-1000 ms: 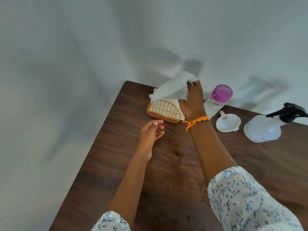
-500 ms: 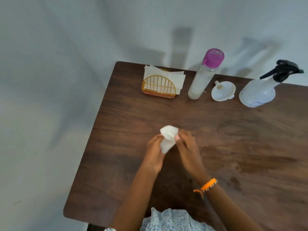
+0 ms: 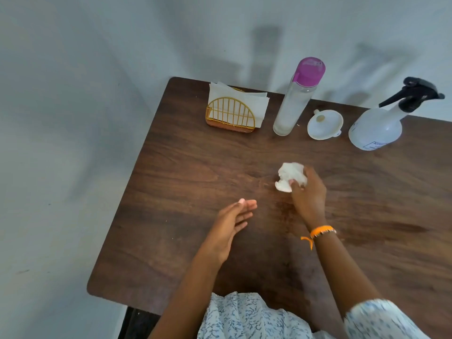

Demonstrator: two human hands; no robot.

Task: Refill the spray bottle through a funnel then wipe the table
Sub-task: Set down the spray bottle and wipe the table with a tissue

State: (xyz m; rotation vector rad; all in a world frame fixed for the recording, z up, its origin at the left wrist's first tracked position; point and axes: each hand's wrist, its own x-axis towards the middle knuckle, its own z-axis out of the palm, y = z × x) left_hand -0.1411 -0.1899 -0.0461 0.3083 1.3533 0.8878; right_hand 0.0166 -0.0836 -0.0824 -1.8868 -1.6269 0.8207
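My right hand (image 3: 307,196) presses a crumpled white napkin (image 3: 289,176) onto the dark wooden table (image 3: 186,167) near its middle. My left hand (image 3: 231,222) hovers open to the left of it, holding nothing. At the back edge stand a clear bottle with a pink cap (image 3: 297,96), a white funnel (image 3: 324,124) lying mouth up, and a white spray bottle with a black trigger head (image 3: 381,123) at the far right.
A gold wire napkin holder (image 3: 231,117) with white napkins sits at the back left corner. A grey wall runs behind the table and along its left side. The table's left and near edges are in view.
My right hand pulled a napkin from the holder, both hands bunched it at mid table, and now the left hand has let go while the right moves it rightward on the surface.
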